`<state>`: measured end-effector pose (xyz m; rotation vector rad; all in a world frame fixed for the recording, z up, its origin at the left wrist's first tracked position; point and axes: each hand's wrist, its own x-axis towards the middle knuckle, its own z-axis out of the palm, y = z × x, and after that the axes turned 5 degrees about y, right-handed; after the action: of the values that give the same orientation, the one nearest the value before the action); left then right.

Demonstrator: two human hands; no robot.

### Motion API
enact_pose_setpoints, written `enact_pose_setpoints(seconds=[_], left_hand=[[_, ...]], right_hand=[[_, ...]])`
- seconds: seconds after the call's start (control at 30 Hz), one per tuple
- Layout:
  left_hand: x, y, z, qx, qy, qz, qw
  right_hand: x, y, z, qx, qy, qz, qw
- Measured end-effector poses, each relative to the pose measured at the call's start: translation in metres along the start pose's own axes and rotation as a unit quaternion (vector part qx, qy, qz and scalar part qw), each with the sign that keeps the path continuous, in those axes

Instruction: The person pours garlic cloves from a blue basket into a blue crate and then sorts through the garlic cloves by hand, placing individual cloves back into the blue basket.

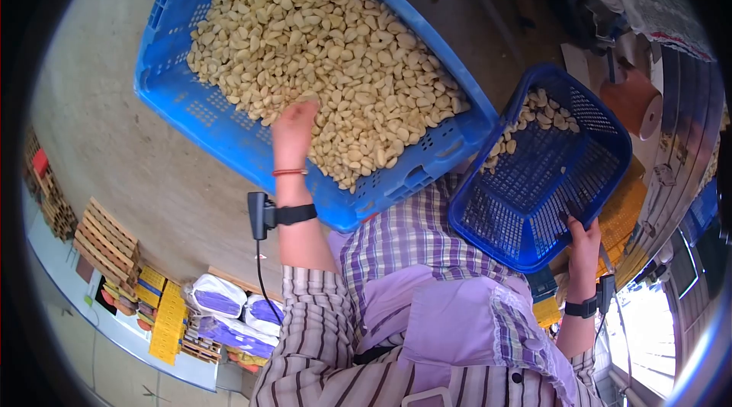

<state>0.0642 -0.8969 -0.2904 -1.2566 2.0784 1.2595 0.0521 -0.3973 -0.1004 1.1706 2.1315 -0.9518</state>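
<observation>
A large blue plastic crate (171,106) tilts across the upper middle, heaped with pale, bean-shaped pieces that look like garlic cloves (328,48). My left hand (293,128) reaches over the crate's near side to the edge of the heap. Its fingers are drawn together at the cloves, and what they pinch, if anything, is not clear. On the right, my right hand (584,243) grips the rim of a smaller dark blue basket (503,228), thumb on the inner side. Some cloves (545,113) lie along the basket's far and left side; its mesh bottom shows elsewhere.
The basket stands close against the crate's right corner. Wooden pallets (107,243), yellow plastic pallets (169,323) and white-and-purple sacks (229,308) stand at lower left. A brown roll-shaped object (637,106) is beyond the basket. Cables hang from both wrist straps.
</observation>
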Motion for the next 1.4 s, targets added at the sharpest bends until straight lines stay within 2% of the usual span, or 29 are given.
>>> enact_pose_setpoints(seconds=[0.03,0.1,0.2,0.23,0.27,0.33,0.37,0.4,0.47,0.63,0.73,0.77,0.83,0.87,0.9,0.93,0.97,1.0,1.03,1.07,1.13,1.2,1.23,1.27,1.3,1.33,1.4], left_hand=[[-0.002,-0.009,0.013,0.223,0.012,0.039,0.974],[-0.008,-0.026,0.042,0.353,-0.065,-0.005,0.933],[-0.012,-0.049,0.063,0.309,-0.026,-0.022,0.950],[-0.014,-0.051,0.060,0.250,0.047,-0.019,0.967],[-0.015,-0.053,0.059,0.251,0.044,-0.020,0.967],[-0.016,-0.055,0.054,0.217,0.186,0.000,0.958],[-0.013,-0.056,0.056,0.276,0.187,-0.013,0.943],[-0.007,-0.060,0.058,0.276,0.189,-0.012,0.942],[0.010,-0.069,0.064,0.357,0.100,-0.015,0.929],[0.031,-0.072,0.059,0.329,0.091,0.010,0.940],[0.022,-0.061,0.061,0.079,0.196,0.044,0.976],[0.006,-0.037,0.063,-0.041,0.129,0.036,0.990],[-0.049,0.020,0.073,-0.131,-0.011,0.009,0.991],[-0.085,0.054,0.081,-0.162,-0.054,0.146,0.974],[-0.118,0.087,0.087,-0.143,-0.110,0.180,0.967],[-0.141,0.098,0.097,-0.169,-0.231,0.176,0.942],[-0.157,0.113,0.106,-0.071,-0.232,0.336,0.910],[-0.169,0.121,0.113,-0.047,-0.303,0.400,0.864],[-0.183,0.126,0.116,0.027,-0.313,0.432,0.846],[-0.189,0.125,0.119,0.057,-0.284,0.496,0.819],[-0.178,0.127,0.119,-0.016,-0.254,0.493,0.832],[-0.149,0.112,0.110,-0.064,-0.180,0.427,0.884],[-0.134,0.093,0.107,-0.069,-0.088,0.336,0.935],[-0.117,0.084,0.093,-0.029,0.000,0.215,0.976],[-0.088,0.047,0.084,-0.009,0.084,0.188,0.978],[-0.071,0.026,0.064,0.040,0.120,0.108,0.986],[-0.050,-0.012,0.036,0.164,0.129,0.106,0.972]], right_hand=[[0.001,0.001,-0.001,0.001,-0.001,0.001,1.000],[0.003,0.005,-0.001,0.019,-0.009,0.006,1.000],[0.001,0.002,0.000,0.014,-0.010,0.001,1.000],[0.001,0.001,0.002,0.014,-0.007,0.001,1.000],[-0.002,0.000,0.003,0.011,0.000,-0.002,1.000],[-0.004,0.002,0.002,0.006,0.004,-0.004,1.000],[-0.003,0.003,0.002,0.010,0.003,-0.004,1.000],[-0.001,0.004,0.003,0.013,0.003,-0.004,1.000],[0.000,0.001,0.003,0.009,0.003,-0.011,1.000],[0.001,0.006,0.000,-0.003,-0.005,-0.027,1.000],[-0.004,0.003,0.002,-0.004,0.005,-0.016,1.000],[-0.003,0.004,0.002,-0.004,0.005,-0.008,1.000],[-0.004,0.002,0.003,-0.004,0.001,0.002,1.000],[-0.004,0.000,0.005,-0.001,0.012,0.003,1.000],[-0.005,-0.001,0.007,0.003,0.022,0.005,1.000],[-0.003,0.001,0.006,0.003,0.019,0.004,1.000],[0.000,0.006,0.004,0.020,0.007,0.001,1.000],[0.002,0.009,0.002,0.036,-0.004,-0.003,0.999],[0.002,0.010,0.001,0.035,-0.004,-0.006,0.999],[0.002,0.010,0.001,0.025,-0.005,-0.017,1.000],[0.002,0.010,0.000,0.016,-0.005,-0.026,1.000],[0.001,0.009,0.000,0.003,-0.004,-0.013,1.000],[0.000,0.009,0.000,0.002,-0.005,-0.010,1.000],[0.000,0.008,0.000,0.000,-0.005,-0.014,1.000],[0.001,0.006,0.001,-0.001,-0.004,-0.020,1.000],[0.001,0.004,0.001,0.000,-0.004,-0.019,1.000],[0.001,-0.001,0.002,-0.010,-0.002,-0.023,1.000]])
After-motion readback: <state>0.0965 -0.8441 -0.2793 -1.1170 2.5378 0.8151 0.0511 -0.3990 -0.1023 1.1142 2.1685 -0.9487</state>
